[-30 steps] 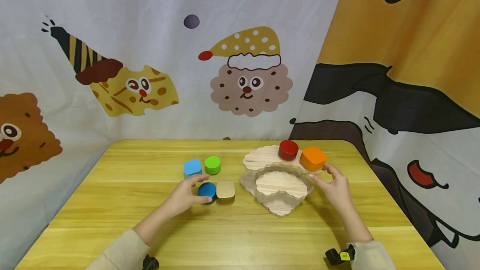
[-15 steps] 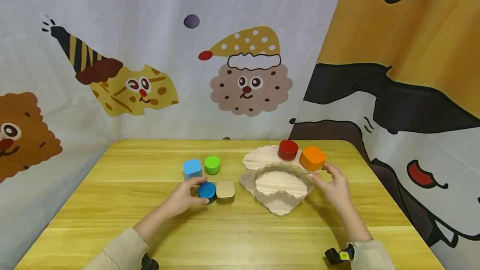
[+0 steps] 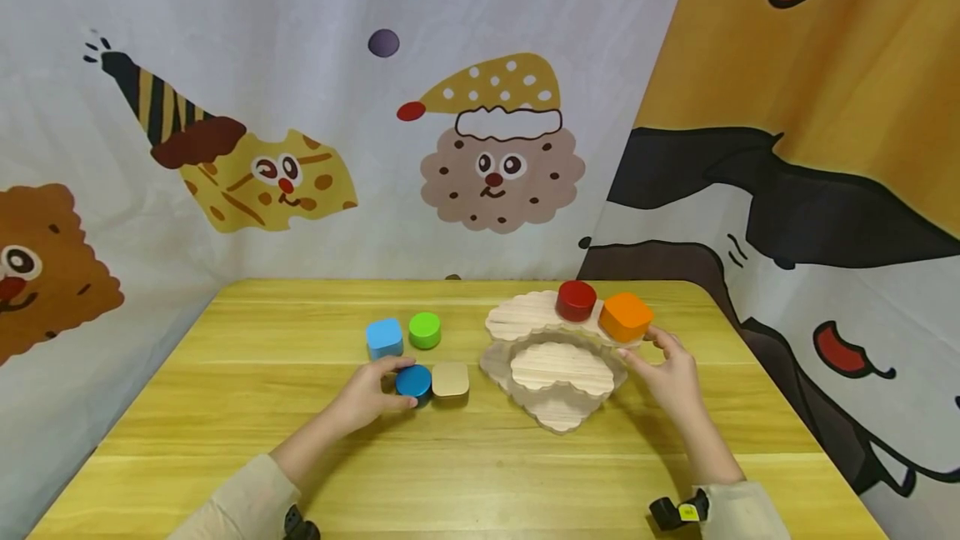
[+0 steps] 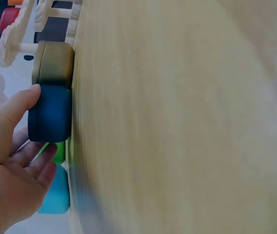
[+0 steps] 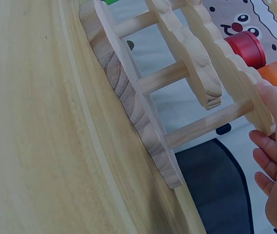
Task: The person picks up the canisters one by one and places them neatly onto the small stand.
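Note:
In the head view, my left hand (image 3: 363, 394) holds a small round blue tin (image 3: 414, 383) between thumb and fingers. It stands on the table, touching a rounded-square gold tin (image 3: 450, 380). The left wrist view shows my thumb on the blue tin (image 4: 50, 114); the far fingers are partly hidden behind it. My right hand (image 3: 671, 369) pinches the right end of the top shelf of a tiered wooden stand (image 3: 521, 319), thumb above and fingers below. That shelf bears a round red tin (image 3: 576, 300) and an orange tin (image 3: 627, 317) close to my fingers.
Behind the left hand stand a light-blue rounded-square tin (image 3: 385, 337) and a round green tin (image 3: 425, 330). Pegs (image 5: 209, 124) join the stand's scalloped shelves. A printed curtain (image 3: 300, 23) hangs behind the wooden table (image 3: 480, 482).
My left thumb and fingers have closed in around the blue tin, which stays in place. The right hand and the stand look unmoved.

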Tool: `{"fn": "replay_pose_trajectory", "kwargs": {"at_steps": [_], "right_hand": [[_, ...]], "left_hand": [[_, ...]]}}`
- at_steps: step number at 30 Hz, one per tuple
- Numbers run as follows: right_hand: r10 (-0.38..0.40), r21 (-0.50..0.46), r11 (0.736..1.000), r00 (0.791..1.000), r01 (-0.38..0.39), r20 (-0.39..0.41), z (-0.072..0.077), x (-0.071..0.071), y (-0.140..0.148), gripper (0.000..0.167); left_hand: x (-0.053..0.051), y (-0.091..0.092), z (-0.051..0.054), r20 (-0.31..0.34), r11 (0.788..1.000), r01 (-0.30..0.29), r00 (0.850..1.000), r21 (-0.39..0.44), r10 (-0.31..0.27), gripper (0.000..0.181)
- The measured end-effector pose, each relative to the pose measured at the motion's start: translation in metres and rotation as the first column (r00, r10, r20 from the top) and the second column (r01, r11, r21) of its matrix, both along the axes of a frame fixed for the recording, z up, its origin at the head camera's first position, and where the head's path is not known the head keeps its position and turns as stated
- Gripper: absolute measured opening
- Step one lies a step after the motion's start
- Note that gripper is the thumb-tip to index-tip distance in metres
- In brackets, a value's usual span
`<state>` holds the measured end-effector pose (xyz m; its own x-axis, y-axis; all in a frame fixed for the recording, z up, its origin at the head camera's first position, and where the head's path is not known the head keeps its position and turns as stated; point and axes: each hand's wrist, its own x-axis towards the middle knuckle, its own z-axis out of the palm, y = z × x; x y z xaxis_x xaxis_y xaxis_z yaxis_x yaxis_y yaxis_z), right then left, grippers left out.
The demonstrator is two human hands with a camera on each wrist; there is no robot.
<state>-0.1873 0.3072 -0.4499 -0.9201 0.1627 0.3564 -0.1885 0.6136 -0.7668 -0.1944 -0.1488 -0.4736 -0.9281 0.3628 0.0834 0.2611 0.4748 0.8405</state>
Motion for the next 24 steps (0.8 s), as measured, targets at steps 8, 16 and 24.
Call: {"fn": "replay_pose_trajectory", "kwargs": {"at_steps": [8, 16, 24], "right_hand": [[0.000, -0.009, 1.000, 1.000, 0.000, 0.018, -0.0002, 0.0000, 0.0001, 0.058], [-0.003, -0.018, 1.000, 1.000, 0.004, 0.015, 0.0003, -0.0001, -0.0005, 0.058], [-0.005, -0.016, 1.000, 1.000, 0.005, 0.017, 0.0001, -0.0002, -0.0005, 0.058]], "left_hand": [[-0.0002, -0.0031, -0.0001, -0.026, 0.999, -0.044, 0.999, 0.000, 0.044, 0.057], [0.0003, -0.0055, 0.0019, -0.058, 0.998, -0.067, 0.996, 0.002, 0.067, 0.056], [0.0018, -0.0058, 0.0072, -0.045, 0.993, -0.119, 0.992, 0.004, 0.119, 0.057]]}}
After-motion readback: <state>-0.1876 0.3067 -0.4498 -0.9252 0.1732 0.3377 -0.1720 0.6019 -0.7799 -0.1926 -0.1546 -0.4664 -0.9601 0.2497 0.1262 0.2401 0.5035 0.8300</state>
